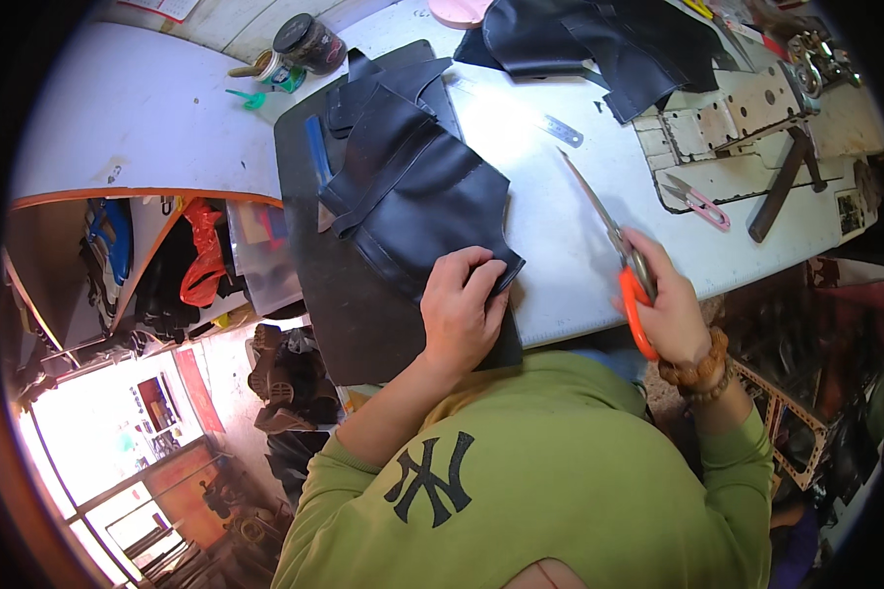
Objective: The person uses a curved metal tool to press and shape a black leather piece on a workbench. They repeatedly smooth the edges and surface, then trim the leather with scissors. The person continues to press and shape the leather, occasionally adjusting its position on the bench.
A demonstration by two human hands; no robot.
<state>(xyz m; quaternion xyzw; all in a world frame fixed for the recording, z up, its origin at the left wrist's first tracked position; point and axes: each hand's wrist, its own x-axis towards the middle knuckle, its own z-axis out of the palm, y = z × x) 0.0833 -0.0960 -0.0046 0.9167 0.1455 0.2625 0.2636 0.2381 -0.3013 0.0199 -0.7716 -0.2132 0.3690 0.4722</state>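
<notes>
A stitched black leather piece (432, 196) lies partly on a dark cutting mat (363, 344) and partly on the white table. My left hand (464, 306) has its fingers curled over the near corner of this leather and pinches its edge. In my right hand (666, 306) is a pair of scissors (637, 314) with orange handles. Their blades look closed, with the tip directed up and left over the bare tabletop. A gap of white table separates the scissors from the leather.
Beyond lie more black leather pieces (599, 44) and a small metal ruler (560, 130). Pink thread snips (699, 203) and a hammer (781, 187) rest beside the sewing machine (727, 128) at right. A dark-lidded jar (309, 44) and glue tin (280, 72) stand far left.
</notes>
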